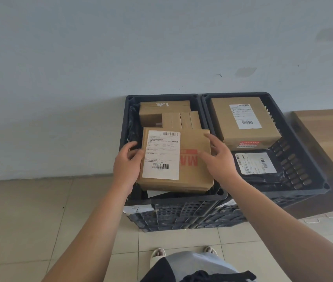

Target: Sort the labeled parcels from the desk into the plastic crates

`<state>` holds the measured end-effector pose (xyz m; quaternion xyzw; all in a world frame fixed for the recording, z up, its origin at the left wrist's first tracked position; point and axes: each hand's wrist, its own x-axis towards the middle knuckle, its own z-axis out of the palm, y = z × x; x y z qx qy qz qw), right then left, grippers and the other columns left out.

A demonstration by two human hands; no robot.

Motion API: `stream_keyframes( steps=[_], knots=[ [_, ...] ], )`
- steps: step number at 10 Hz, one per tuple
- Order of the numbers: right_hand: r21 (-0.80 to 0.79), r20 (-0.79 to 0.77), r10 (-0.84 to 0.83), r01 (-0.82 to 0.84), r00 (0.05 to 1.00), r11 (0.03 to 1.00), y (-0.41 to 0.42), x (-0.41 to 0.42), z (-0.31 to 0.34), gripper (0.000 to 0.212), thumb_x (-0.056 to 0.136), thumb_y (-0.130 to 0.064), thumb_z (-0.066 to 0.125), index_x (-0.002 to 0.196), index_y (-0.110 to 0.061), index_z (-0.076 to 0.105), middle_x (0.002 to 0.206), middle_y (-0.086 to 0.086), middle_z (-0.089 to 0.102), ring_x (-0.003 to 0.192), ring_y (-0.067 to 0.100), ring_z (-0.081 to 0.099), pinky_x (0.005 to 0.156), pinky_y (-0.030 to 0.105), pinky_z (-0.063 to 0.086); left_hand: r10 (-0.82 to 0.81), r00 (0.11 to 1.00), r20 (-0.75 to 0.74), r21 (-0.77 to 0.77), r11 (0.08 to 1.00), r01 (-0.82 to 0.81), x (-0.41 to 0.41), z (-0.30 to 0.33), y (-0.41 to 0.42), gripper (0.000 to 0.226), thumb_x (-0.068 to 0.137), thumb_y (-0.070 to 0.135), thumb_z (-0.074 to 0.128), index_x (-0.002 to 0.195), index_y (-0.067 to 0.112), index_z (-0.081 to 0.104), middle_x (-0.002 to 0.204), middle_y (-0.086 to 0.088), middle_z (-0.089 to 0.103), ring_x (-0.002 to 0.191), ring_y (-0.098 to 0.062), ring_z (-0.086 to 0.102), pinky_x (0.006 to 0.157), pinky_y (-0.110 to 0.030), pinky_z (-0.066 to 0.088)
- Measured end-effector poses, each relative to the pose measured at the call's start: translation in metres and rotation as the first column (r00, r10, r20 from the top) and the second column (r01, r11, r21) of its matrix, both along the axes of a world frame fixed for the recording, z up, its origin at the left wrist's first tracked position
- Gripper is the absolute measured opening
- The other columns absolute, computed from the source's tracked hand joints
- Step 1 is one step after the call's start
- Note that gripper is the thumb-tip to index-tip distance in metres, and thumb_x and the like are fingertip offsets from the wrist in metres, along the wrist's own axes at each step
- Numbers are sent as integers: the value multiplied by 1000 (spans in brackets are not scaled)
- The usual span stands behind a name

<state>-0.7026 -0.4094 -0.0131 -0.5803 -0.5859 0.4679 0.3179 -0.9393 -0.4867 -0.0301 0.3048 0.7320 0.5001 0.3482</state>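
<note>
Two black crates (182, 214) sit side by side on tiled floor (29, 220).

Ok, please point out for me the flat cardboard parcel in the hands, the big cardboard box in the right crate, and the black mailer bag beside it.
flat cardboard parcel (190, 176): head view, bare cardboard right of its label.
big cardboard box (267, 119): head view, top face, right of its label.
black mailer bag (283, 175): head view, black plastic near its label.

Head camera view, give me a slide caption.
Both hands set a labeled parcel into the left crate.

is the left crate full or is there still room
Nearly full: the left crate holds cardboard boxes at the back, and the labeled parcel on top sits about at its rim.
</note>
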Motion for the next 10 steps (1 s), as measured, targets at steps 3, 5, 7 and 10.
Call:
stream_keyframes(
  steps=[3, 5, 7, 10],
  knots=[
    [-137, 598, 398, -401, 695, 906, 11, -17, -19, 46, 106, -17, 51, 152, -20, 48, 167, 2, 31, 156, 28, 22, 123, 43, 27, -288, 945, 156, -176, 933, 313, 20, -52, 18, 62, 98, 2, 65, 151, 28, 47, 155, 4, 51, 141, -24, 50, 100, -39, 57],
    [-207, 659, 470, -459, 587, 864, 6, -15, -49, 41, 107, -34, 42, 147, -27, 47, 155, -1, 44, 143, 27, 37, 120, 50, 34, -260, 956, 134, -246, 926, 286, 26, -73, 14, 71, 95, 1, 69, 154, 28, 40, 158, 2, 47, 147, -25, 43, 113, -53, 47],
    [-202, 675, 467, -466, 571, 861, 6, -9, -50, 47, 105, -30, 47, 151, -23, 44, 157, -2, 41, 146, 25, 34, 121, 45, 34, -230, 951, 205, -301, 910, 285, 23, -74, 15, 73, 97, 6, 68, 158, 25, 32, 162, -1, 42, 149, -27, 40, 116, -50, 43],
    [-162, 625, 403, -394, 669, 905, -2, -9, -40, 55, 101, -18, 51, 155, -20, 41, 159, -2, 40, 150, 26, 29, 120, 43, 34, -254, 936, 245, -301, 898, 322, 15, -56, 17, 74, 99, 8, 65, 161, 24, 27, 165, -4, 38, 152, -30, 34, 113, -47, 40]
  ],
)
